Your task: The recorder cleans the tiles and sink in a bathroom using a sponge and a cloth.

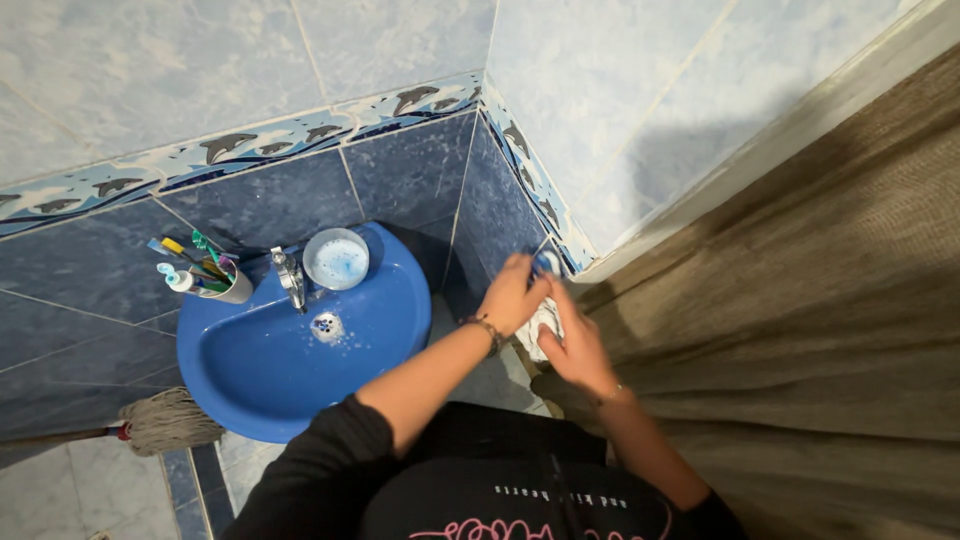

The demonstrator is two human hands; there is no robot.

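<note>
Gripping a white cloth (540,325), R hand (575,350) closed; L hand (512,295) pinches a small blue cap (547,262), beside sink (260,370) rim.

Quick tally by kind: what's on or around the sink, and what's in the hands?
Sink: 1
Tap: 1
Dish: 1
Brush cup: 1
Mop: 1
Cloth, between left hand and right hand: 1
Total: 6

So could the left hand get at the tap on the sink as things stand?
Probably yes: the left hand is busy on the white cloth by the wall, but nothing stands between it and the tap across the blue sink.
</note>
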